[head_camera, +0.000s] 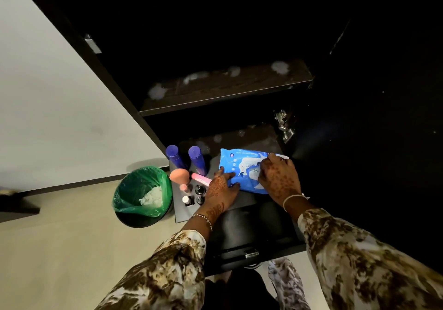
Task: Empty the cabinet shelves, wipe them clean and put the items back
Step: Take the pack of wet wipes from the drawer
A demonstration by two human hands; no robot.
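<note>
Sleeves forward, we press straight left fingers on the blue wipes pack while our right fingers grip its far edge.

Left grip flat, right grip curled.

Dark shelf (white smudges), blue wipes pack flat below, beside two upright purple bottles.

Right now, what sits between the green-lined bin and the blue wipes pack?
In the head view, an orange sponge, a pink tube, small bottles and the left hand, which touches the pack, lie there.
</note>
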